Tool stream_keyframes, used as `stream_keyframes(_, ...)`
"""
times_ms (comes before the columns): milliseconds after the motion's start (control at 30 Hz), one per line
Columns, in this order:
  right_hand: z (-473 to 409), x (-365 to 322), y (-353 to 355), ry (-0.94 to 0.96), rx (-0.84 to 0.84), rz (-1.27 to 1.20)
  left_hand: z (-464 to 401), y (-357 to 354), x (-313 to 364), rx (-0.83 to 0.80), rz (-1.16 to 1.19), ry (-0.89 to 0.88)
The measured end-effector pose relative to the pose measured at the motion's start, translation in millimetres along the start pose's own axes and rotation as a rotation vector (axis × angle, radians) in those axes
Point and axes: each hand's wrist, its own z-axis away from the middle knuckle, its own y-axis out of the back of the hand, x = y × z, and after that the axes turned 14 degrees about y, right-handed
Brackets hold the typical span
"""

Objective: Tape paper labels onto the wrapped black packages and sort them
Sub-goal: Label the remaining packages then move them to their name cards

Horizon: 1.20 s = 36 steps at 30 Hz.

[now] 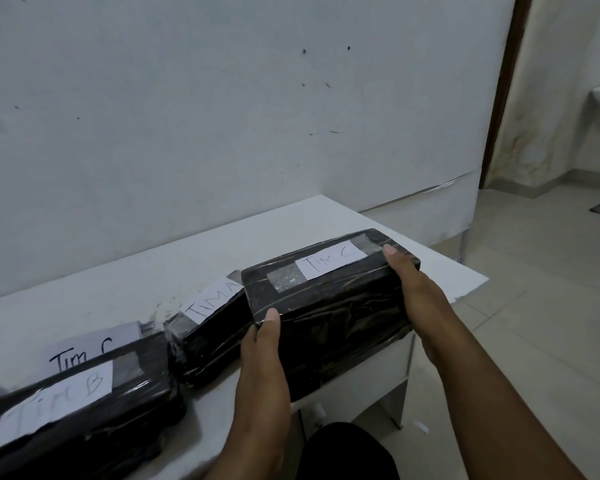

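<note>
— What did the person have hold of when you looked over?

— A black wrapped package (329, 306), the one with a paper label (331, 262) reading "TIM C" taped on its top face. Both hands were on it. The left hand (262, 344) gripped the near left corner, thumb lying on top and fingers curled underneath. The right hand (414, 292) clasped the right end, thumb up on the top edge close to the label, the other fingers wrapped round the far side where I couldn't see them.

— Was it resting on the table?

— It was at the front right part of the white table (291, 230), tilted a little, its near side hanging over the table's front edge. Whether its bottom touched the tabletop I couldn't tell.

— And the other packages?

— Just to its left, touching or nearly so, lay a second black package (208, 344) labelled "TIM A" (213, 301). Further left, nearest me, a third one (84, 420) carried a "TIM B" label (54, 400). Behind that, a sheet of paper marked "TIM C" (87, 348) showed, partly hidden by the third package; what it lay on I couldn't make out.

— Anything else around?

— The pale wall (222, 98) stood right behind the table, and a tiled floor (534, 271) stretched off to the right.
</note>
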Motion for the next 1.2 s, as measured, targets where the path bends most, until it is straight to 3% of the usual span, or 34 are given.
stream_keyframes(200,3,-9,0,-0.029,-0.035,-0.017,7,-6,12,-0.099,0.145,0.026)
stream_keyframes(300,4,-8,1,0.065,0.026,0.130,4,-6,11,0.036,0.040,-0.097)
stream_keyframes(400,7,-7,1,0.344,0.136,0.437,9,-7,10,0.328,-0.395,-0.474)
stream_keyframes(500,12,-16,-6,0.571,-0.004,0.622,2,-10,18,0.346,-0.936,-0.859)
stream_keyframes(567,15,-19,-12,0.580,-0.123,0.733,-7,-13,26,0.314,-1.185,-0.837)
stream_keyframes(633,17,-20,-15,0.562,-0.158,0.765,-10,-16,34,0.343,-1.260,-0.766)
stream_keyframes(800,20,-23,-17,0.486,-0.092,0.683,-6,-11,39,0.388,-1.155,-0.665)
stream_keyframes(900,18,-22,-16,0.455,0.015,0.600,1,-8,28,0.332,-0.804,-0.528)
stream_keyframes(1000,10,-19,-9,0.327,0.150,0.367,2,-5,20,0.271,-0.378,-0.307)
stream_keyframes(1100,3,-8,-3,0.121,0.100,0.186,-5,-4,18,0.129,-0.142,-0.051)
stream_keyframes(1200,4,0,-4,0.025,0.000,0.048,-6,-4,21,0.021,-0.081,0.075)
